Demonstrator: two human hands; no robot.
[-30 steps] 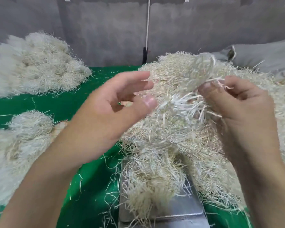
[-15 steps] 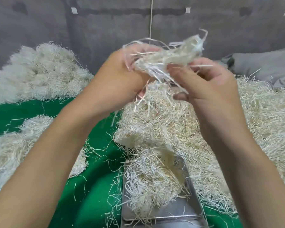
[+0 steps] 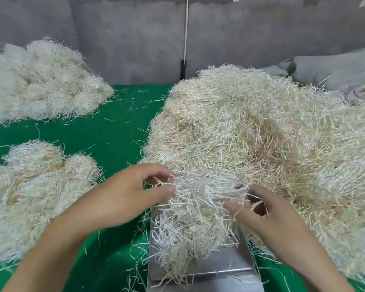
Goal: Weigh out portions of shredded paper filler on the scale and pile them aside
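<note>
Fingers (image 3: 162, 191) of my left hand (image 3: 122, 199) and right hand (image 3: 268, 216) curl inward, pinching strands at opposite edges of the shredded-paper portion (image 3: 194, 218) heaped on the scale pan (image 3: 226, 262). Step: adjusting the weight. Next, I judge: gather it whole toward the left piles (image 3: 36, 186).

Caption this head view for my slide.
Left hand and right hand pinch the shredded paper portion on the scale.

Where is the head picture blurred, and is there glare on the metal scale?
Head view: the far left pile looks soft and smeared toward the frame edge; head view: the portion on the scale, the left hand and the right hand are fairly sharp; head view: the scale shows only dull sheen, no hard glare.
</note>
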